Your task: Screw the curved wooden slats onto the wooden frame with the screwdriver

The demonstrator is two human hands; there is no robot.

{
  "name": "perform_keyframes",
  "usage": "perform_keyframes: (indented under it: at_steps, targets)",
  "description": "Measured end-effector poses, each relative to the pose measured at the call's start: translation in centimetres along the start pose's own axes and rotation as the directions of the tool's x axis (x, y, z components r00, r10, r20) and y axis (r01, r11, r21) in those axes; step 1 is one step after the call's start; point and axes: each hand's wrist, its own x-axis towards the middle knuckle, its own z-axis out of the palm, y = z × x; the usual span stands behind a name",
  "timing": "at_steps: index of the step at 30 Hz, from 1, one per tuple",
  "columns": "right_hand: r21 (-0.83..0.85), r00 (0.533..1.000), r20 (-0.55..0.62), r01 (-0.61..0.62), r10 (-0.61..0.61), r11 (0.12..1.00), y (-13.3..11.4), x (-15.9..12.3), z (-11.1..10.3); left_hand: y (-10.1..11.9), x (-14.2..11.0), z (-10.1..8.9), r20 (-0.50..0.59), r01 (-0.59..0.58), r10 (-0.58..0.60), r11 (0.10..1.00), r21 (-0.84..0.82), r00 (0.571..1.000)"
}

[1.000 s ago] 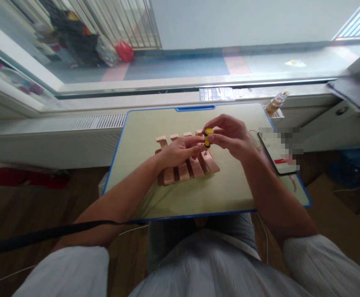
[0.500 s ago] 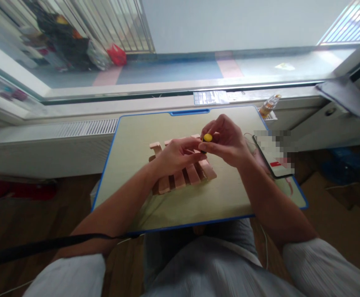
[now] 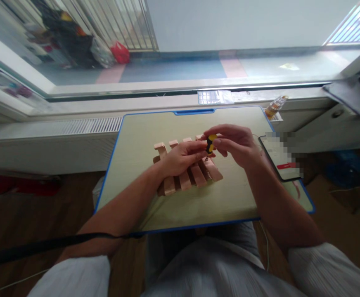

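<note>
Over the wooden slatted piece [image 3: 184, 178], my left hand [image 3: 181, 159] has its thumb and fingers closed on the side of a short yellow-and-black screwdriver [image 3: 210, 145]. My right hand [image 3: 237, 142] reaches in from the right and pinches the handle's upper part between thumb and fingers. The handle stands slightly tilted; its lower end is too small and too covered to make out. Pale slats lie side by side across the piece, with gaps between them. My left hand and forearm hide part of its middle and left side.
The small blue-edged table [image 3: 235, 202] holds the slatted piece. A phone [image 3: 280, 159] lies at its right side. Behind the table, a bottle [image 3: 275, 107] and a clear packet [image 3: 215, 97] rest near the window sill. A black strap [image 3: 59, 241] crosses the lower left.
My right-hand fingers have shifted on the screwdriver, baring more of its yellow-and-black side. The handle now tilts differently. The whole view has slid slightly.
</note>
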Motion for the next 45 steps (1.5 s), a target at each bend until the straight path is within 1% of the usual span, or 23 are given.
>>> perform_keyframes:
  at_steps: [4, 8, 11, 13, 16, 19, 22, 26, 28, 31, 35, 40, 45]
  targets:
    - [0.040, 0.998, -0.030, 0.048, -0.047, 0.998, 0.3, 0.2, 0.3, -0.1, -0.1, -0.2, 0.020, 0.007, -0.006, 0.999, -0.046, 1.000]
    - [0.059, 0.991, -0.057, 0.122, -0.119, 0.991, 1.0, 0.3, 0.4, -0.8, -0.1, -0.3, 0.028, 0.016, -0.013, 0.995, -0.096, 1.000]
    - [0.054, 0.988, -0.064, 0.141, -0.138, 0.988, 1.4, 0.3, 0.6, -1.3, 0.0, -0.4, 0.029, 0.027, -0.025, 0.995, -0.100, 0.999]
    - [0.046, 0.989, -0.076, 0.127, -0.124, 0.991, 1.4, 0.3, 0.7, -1.5, 0.1, -0.4, 0.015, -0.002, 0.003, 0.994, -0.106, 1.000]
    - [0.050, 0.995, -0.076, 0.075, -0.071, 0.996, 1.2, 0.3, 0.6, -1.5, 0.1, -0.4, 0.011, -0.024, 0.025, 0.994, -0.105, 1.000]
    - [0.077, 0.999, -0.036, 0.011, -0.008, 0.997, 0.7, 0.4, 0.2, -1.4, 0.1, -0.3, -0.005, -0.015, 0.014, 0.994, -0.105, 1.000]
    - [0.067, 1.000, -0.004, -0.030, 0.030, 0.997, 0.6, 0.4, -0.2, -1.3, 0.2, -0.3, -0.001, -0.010, 0.010, 0.995, -0.103, 1.000]
    - [0.059, 1.000, -0.009, -0.023, 0.024, 0.998, 0.7, 0.4, -0.1, -0.8, 0.2, -0.5, -0.024, -0.005, 0.005, 1.000, -0.028, 1.000]
    - [0.074, 1.000, -0.026, -0.006, 0.008, 0.997, 0.9, 0.4, 0.2, -0.5, 0.1, -0.5, -0.015, -0.004, 0.004, 1.000, -0.003, 1.000]
    - [0.096, 0.998, -0.053, 0.026, -0.021, 0.995, 1.2, 0.3, 0.7, -0.3, 0.0, -0.4, 0.016, 0.008, -0.007, 1.000, -0.029, 1.000]
    - [0.094, 0.996, -0.069, 0.054, -0.047, 0.994, 1.4, 0.2, 1.3, -0.7, 0.0, -0.1, -0.011, 0.044, -0.045, 0.994, -0.098, 0.999]
    - [0.081, 0.995, -0.104, 0.013, -0.004, 0.997, 1.3, 0.2, 1.4, -1.3, 0.1, 0.0, -0.020, 0.009, -0.013, 0.986, -0.164, 1.000]
    - [0.063, 0.998, -0.060, -0.031, 0.034, 0.998, 0.8, 0.2, 0.3, -1.2, 0.1, -0.1, -0.049, 0.015, -0.022, 0.991, -0.135, 0.999]
